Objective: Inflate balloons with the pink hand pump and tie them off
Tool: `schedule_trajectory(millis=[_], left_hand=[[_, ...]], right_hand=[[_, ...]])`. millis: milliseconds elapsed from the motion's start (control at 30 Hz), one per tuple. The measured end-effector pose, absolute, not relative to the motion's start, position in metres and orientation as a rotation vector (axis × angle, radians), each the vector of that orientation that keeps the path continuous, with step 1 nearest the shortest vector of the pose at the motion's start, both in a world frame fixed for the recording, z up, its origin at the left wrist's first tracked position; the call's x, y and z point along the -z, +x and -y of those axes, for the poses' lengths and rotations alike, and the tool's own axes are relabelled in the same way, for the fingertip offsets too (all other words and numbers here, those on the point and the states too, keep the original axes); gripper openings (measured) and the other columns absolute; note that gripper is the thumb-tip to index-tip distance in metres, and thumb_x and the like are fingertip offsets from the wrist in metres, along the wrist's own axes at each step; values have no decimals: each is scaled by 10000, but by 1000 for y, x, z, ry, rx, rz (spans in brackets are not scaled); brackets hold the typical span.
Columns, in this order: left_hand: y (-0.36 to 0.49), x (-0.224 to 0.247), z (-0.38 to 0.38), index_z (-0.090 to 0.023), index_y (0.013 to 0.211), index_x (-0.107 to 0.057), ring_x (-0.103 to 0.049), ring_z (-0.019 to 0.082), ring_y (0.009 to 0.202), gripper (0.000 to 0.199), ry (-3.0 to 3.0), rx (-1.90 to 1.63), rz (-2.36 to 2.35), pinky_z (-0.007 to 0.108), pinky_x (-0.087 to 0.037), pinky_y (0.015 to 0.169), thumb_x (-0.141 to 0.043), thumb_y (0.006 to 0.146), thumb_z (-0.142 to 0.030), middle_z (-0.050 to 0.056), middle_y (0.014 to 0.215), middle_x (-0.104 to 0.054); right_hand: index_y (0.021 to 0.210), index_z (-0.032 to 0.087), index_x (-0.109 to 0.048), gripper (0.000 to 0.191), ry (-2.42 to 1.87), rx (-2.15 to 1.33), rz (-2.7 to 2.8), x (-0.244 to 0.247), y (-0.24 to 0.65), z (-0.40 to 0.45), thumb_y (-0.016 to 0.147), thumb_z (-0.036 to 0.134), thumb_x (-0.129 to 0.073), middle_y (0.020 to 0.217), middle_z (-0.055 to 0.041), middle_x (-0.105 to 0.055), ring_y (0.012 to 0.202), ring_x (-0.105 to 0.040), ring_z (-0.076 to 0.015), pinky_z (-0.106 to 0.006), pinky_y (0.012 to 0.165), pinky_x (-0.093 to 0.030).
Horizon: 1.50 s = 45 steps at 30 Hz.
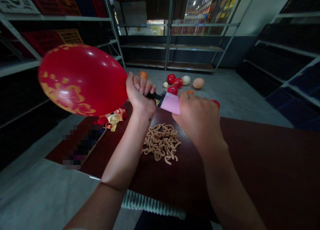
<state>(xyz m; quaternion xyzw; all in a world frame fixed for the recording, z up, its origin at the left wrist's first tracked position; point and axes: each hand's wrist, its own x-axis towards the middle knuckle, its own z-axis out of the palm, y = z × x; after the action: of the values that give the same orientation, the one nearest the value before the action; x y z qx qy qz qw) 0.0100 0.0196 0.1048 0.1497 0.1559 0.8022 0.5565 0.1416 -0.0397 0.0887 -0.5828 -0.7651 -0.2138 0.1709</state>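
Observation:
A large inflated red balloon with yellow printed patterns points off to the left. My left hand is closed around its neck, where the black nozzle of a pink hand pump meets it; the exact join is hidden by my fingers. My right hand wraps around the pump's pink body from the right. Below the pump, a pile of tan, curled, worm-like pieces lies on the dark brown table. Several limp balloons, red and cream, lie on the table under the inflated one.
A phone, partly blurred out, rests at the table's left edge. Beyond the table, several inflated balloons in red, white, orange and peach lie on the grey floor. Metal shelves stand behind, with crates on the left racks.

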Motion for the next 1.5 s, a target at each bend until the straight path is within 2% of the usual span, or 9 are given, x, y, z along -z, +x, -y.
schedule_trajectory(millis=[167, 400, 700, 800, 933, 1100, 1233, 1400, 1500], left_hand=[[7, -95, -31, -192, 559, -217, -195, 71, 347, 557, 393, -1867, -434, 209, -251, 390, -447, 1031, -377, -70, 421, -177], [-5, -102, -26, -192, 548, -200, -186, 75, 342, 567, 406, -1959, -393, 218, -251, 392, -425, 1038, -364, -65, 420, -164], [-52, -122, -3, -194, 540, -258, -245, 88, 332, 565, 432, -1995, -329, 243, -278, 400, -348, 1061, -392, -30, 369, -206], [-46, -127, 8, -200, 528, -244, -240, 100, 338, 560, 496, -2016, -232, 261, -261, 400, -376, 1055, -335, -25, 370, -193], [-30, -129, 7, -193, 535, -208, -197, 82, 332, 560, 457, -2093, -132, 255, -227, 396, -336, 1073, -285, -43, 393, -174], [-29, -122, -7, -203, 529, -208, -198, 90, 339, 578, 433, -2080, -221, 257, -242, 405, -383, 1061, -348, -42, 387, -188], [-16, -115, -8, -207, 526, -223, -222, 99, 348, 580, 455, -2052, -343, 258, -272, 414, -447, 1030, -383, -42, 392, -189], [20, -103, -10, -195, 555, -214, -221, 82, 350, 580, 437, -1961, -465, 231, -271, 407, -471, 1015, -438, -60, 418, -188], [28, -94, -18, -193, 559, -215, -210, 70, 345, 589, 396, -1906, -430, 216, -263, 398, -509, 998, -452, -74, 420, -176]], right_hand=[[1035, 189, -628, 227, -1828, 356, 2247, -97, 154, 35, 871, 331, -560, 859, -115, -730, 729, -668, -249, -328, 605, -351], [1141, 257, -639, 342, -1883, 186, 2275, -107, 188, 38, 826, 385, -600, 1018, -83, -746, 844, -672, -289, -336, 612, -348], [1018, 314, -695, 296, -1897, 18, 2271, -122, 211, 55, 770, 471, -653, 903, -23, -741, 735, -665, -270, -336, 563, -399], [1031, 325, -683, 303, -1850, 114, 2263, -126, 217, 60, 766, 472, -679, 899, -19, -738, 707, -654, -261, -334, 556, -384], [1050, 263, -651, 248, -1811, 488, 2182, -126, 215, 62, 844, 402, -646, 942, -85, -729, 704, -634, -257, -348, 563, -352], [1076, 183, -622, 230, -1707, 822, 2159, -122, 192, 59, 903, 331, -590, 947, -151, -704, 826, -645, -312, -390, 652, -382], [1091, 139, -612, 223, -1670, 812, 2200, -115, 169, 54, 911, 239, -525, 964, -174, -701, 865, -655, -334, -404, 701, -406], [1013, 137, -628, 184, -1744, 620, 2238, -104, 153, 50, 887, 242, -544, 853, -164, -707, 719, -668, -287, -353, 597, -381], [997, 144, -638, 183, -1761, 657, 2252, -99, 154, 47, 872, 248, -553, 814, -147, -717, 664, -667, -263, -331, 552, -368]])
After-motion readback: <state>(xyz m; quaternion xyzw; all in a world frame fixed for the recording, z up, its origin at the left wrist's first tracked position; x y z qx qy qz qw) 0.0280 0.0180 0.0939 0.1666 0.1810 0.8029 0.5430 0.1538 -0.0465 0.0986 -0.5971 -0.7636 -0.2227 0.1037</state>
